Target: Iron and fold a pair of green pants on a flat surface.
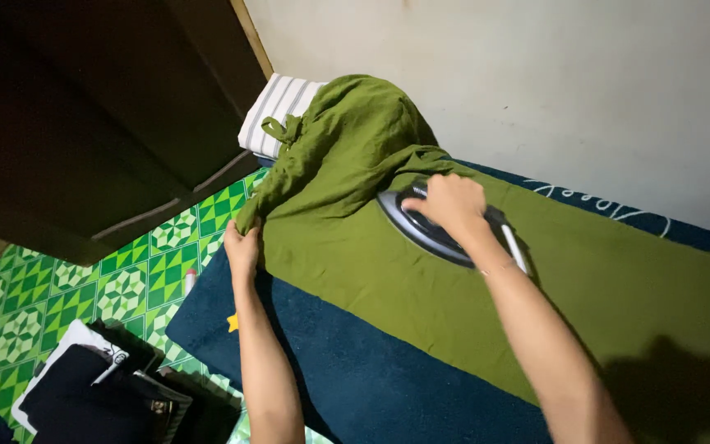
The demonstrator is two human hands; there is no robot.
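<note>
A dark blue blanket (355, 370) is spread over a floor of green and white patterned tiles (125, 288), up against a pale wall (536, 74), and it serves as the padding for pressing. On top of it lies a long olive-green cloth (421, 279), which runs from the lower right corner up toward the wall.

The stretch of cloth nearest the person and off to the right lies flat and smooth, with hardly a crease showing, so that part looks already pressed. The far end is another matter: it is bunched into a rumpled heap (355, 131), with a knotted tie showing, piled against a white striped pillow (277, 111) next to a dark wooden cabinet (84, 107). By this reading, roughly the flat half is dealt with and the crumpled far portion remains.

A dark electric iron (421, 226) sits on the cloth just where the smooth part meets the heap. The right hand (452, 201) is closed over its handle, and a pale cord runs back along the forearm. The left hand (242, 244) is well apart from the right, at the cloth's left edge, pinching the fabric there and apparently drawing it taut.

At the lower left, on the tiles, lie a dark bag (92, 395) and what looks like a white sheet beneath it.
</note>
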